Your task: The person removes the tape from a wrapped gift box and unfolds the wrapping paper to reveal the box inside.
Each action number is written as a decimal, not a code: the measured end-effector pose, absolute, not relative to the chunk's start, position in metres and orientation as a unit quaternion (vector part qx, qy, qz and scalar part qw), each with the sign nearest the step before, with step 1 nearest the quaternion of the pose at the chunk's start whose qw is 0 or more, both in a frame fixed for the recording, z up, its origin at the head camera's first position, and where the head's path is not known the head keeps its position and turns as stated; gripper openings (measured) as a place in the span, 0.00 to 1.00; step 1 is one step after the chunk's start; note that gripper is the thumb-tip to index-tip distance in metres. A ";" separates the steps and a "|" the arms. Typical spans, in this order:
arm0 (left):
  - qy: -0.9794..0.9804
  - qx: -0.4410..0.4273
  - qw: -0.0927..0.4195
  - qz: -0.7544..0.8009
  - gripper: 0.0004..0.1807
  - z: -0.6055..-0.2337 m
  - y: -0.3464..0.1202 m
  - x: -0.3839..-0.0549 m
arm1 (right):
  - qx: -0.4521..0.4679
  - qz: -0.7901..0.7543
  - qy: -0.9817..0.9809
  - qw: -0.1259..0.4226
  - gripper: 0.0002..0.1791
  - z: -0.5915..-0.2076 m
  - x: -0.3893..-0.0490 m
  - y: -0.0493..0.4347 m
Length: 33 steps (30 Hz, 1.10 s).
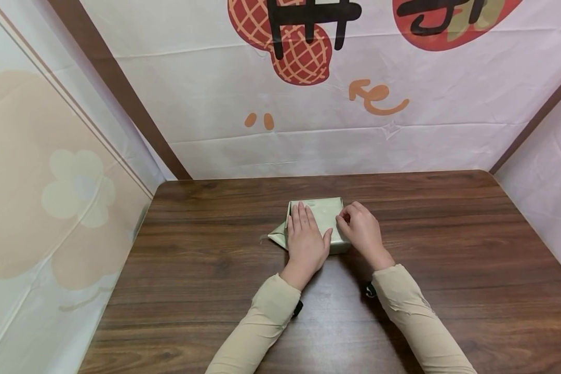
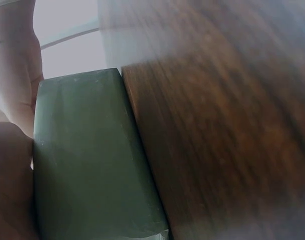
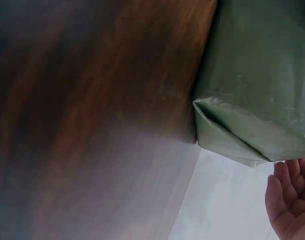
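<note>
Lettering (image 1: 292, 15) is running off-frame; left hand (image 1: 306, 240), fingers straight, is overlying wrapped box (image 1: 326, 212); right hand (image 1: 362, 230), grip unclear, is touching it.

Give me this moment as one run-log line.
left hand: flat atop green package; right hand: at package's right edge, grip unclear; left flap: sticking out; surface: table

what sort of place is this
Probably a makeshift booth or screened-off work corner: a wood-grain table with a creased, printed backdrop behind it and creased side panels closing it in.
</note>
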<state>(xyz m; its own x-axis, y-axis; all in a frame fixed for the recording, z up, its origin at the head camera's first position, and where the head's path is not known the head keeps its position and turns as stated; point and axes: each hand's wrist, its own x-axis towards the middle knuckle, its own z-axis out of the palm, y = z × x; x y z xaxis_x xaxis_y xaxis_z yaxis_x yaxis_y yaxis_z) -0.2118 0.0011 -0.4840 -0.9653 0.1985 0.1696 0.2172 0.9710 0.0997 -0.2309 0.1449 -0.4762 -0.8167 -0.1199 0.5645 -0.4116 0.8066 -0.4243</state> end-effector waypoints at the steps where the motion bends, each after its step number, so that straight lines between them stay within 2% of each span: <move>1: -0.990 -0.105 0.079 -0.059 0.42 -0.484 0.001 -0.212 | 0.144 0.283 -0.910 0.265 0.05 -0.477 -0.231 0.145; 16: -0.990 -0.102 0.082 -0.055 0.42 -0.484 0.002 -0.212 | 0.045 0.416 -0.874 0.248 0.07 -0.483 -0.233 0.160; 33: -0.990 -0.105 0.079 -0.060 0.42 -0.485 0.002 -0.216 | -0.074 0.437 -0.869 0.222 0.08 -0.488 -0.233 0.188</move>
